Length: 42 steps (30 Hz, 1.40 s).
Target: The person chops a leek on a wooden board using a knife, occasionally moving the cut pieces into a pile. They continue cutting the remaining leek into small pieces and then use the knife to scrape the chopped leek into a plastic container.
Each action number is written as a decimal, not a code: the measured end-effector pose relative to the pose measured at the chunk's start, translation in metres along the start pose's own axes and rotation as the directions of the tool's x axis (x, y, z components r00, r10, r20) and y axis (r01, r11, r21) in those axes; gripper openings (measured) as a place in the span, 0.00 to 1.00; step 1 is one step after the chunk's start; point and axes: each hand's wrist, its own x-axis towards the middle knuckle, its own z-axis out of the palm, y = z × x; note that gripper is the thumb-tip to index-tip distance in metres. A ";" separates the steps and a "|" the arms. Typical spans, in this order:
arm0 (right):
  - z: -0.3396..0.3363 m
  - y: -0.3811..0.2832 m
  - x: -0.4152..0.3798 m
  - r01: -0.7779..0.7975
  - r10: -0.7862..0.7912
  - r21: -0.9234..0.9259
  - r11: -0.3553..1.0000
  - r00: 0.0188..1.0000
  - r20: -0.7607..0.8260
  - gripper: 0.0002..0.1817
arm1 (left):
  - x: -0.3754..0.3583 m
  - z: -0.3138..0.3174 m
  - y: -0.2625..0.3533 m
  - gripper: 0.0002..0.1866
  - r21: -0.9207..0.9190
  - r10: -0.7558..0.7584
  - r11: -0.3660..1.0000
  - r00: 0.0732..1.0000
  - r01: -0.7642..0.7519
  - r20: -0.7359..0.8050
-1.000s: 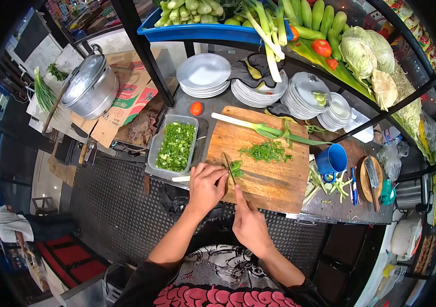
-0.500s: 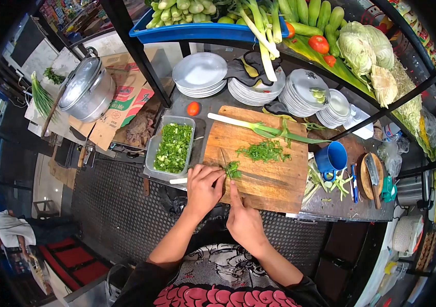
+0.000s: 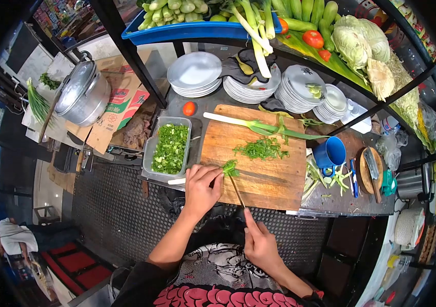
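My left hand [image 3: 202,187] is closed over a leek at the left edge of the wooden cutting board [image 3: 274,187]. The leek's white end [image 3: 176,181] sticks out left of the hand, and cut green pieces [image 3: 229,167] lie at its fingertips. In my right hand [image 3: 260,243] is a knife [image 3: 238,191], its blade slanting up toward those pieces. Thin green shreds [image 3: 262,149] are heaped mid-board. Another leek [image 3: 226,119] lies whole across the board's far side. A clear plastic container [image 3: 147,162] of chopped greens stands left of the board.
Stacked plates [image 3: 194,71] line the back of the counter, near a tomato [image 3: 189,108]. To the right are a blue mug [image 3: 330,152], leek trimmings [image 3: 336,180] and a second knife [image 3: 371,166] on a round board. A lidded pot [image 3: 87,94] stands left; a vegetable shelf hangs above.
My right hand has moved down and right, drawing the knife back toward me, so more of its blade shows. My left hand stays on the leek. The view has shifted slightly.
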 end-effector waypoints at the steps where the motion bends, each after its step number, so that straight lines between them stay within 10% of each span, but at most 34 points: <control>1: 0.004 0.001 0.008 0.039 -0.038 0.017 0.999 0.999 -0.030 0.41 | 0.001 -0.001 0.000 0.07 -0.002 0.007 1.000 1.000 -0.007 0.002; 42: 0.034 -0.003 0.060 0.079 -0.087 -0.106 0.991 0.994 -0.066 0.43 | 0.001 -0.002 -0.004 0.05 -0.069 -0.011 0.998 1.000 0.010 -0.007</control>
